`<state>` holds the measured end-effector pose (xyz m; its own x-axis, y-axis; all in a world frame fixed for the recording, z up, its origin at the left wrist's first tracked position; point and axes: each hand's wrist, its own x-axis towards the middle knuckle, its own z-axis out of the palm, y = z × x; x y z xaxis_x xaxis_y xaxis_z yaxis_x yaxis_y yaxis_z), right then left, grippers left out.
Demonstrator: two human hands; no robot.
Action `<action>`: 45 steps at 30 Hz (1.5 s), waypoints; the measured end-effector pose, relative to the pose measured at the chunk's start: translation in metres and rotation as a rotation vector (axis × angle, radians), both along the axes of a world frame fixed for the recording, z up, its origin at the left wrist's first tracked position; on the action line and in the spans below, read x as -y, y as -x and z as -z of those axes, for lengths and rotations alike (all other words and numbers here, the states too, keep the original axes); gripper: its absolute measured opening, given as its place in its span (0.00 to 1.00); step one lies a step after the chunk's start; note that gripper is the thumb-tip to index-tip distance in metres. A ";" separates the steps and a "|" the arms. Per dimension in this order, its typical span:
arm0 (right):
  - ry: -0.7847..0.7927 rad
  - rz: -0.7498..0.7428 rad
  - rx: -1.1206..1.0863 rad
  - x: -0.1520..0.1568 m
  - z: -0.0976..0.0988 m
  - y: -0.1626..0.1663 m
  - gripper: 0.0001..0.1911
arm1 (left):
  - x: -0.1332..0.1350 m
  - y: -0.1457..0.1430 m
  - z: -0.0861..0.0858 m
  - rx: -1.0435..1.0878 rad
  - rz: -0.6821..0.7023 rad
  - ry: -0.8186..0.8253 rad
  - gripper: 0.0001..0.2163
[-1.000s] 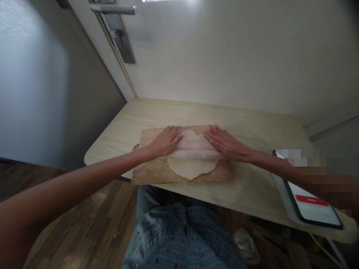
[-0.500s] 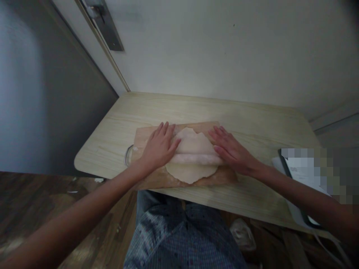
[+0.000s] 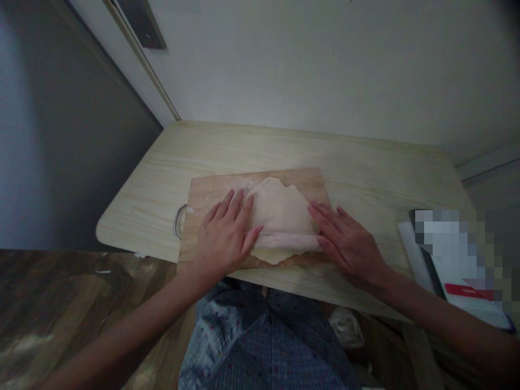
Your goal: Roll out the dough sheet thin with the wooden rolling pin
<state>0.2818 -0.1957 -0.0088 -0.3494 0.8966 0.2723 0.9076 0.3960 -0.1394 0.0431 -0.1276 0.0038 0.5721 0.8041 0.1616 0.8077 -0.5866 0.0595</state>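
Observation:
A flour-dusted rolling pin (image 3: 286, 241) lies crosswise over a thin, flattened sheet of dough (image 3: 278, 208). The dough has an uneven edge and rests on a wooden cutting board (image 3: 213, 187). My left hand (image 3: 225, 233) lies flat over the pin's left end, fingers stretched forward across the board and beside the dough's left edge. Over the pin's right end rests my right hand (image 3: 349, 244), its fingers straight and pointing toward the dough. Both ends of the pin are hidden beneath my hands.
The board sits on a pale wood-grain table (image 3: 365, 168) against a white door. At the board's left side is a metal handle (image 3: 177, 222). A device with a partly blurred screen (image 3: 442, 260) lies at the right. My lap is just below the table's front edge.
Both hands and the rolling pin have moved toward me over the dough. More of the dough's far part shows beyond the pin. The camera view has shifted slightly.

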 end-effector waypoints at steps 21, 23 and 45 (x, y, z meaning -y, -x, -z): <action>-0.141 0.040 0.087 0.043 0.011 0.017 0.26 | 0.049 0.012 0.017 0.029 0.026 -0.166 0.27; -0.135 0.052 0.077 0.047 0.012 0.018 0.28 | 0.053 0.013 0.019 0.028 0.026 -0.163 0.27; 0.183 0.237 -0.060 -0.043 -0.004 0.007 0.27 | 0.019 -0.010 -0.004 -0.009 -0.120 0.020 0.25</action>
<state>0.2745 -0.1523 -0.0047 -0.1133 0.9872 0.1120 0.9597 0.1379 -0.2448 0.0530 -0.1470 0.0076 0.4731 0.8698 0.1402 0.8725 -0.4847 0.0622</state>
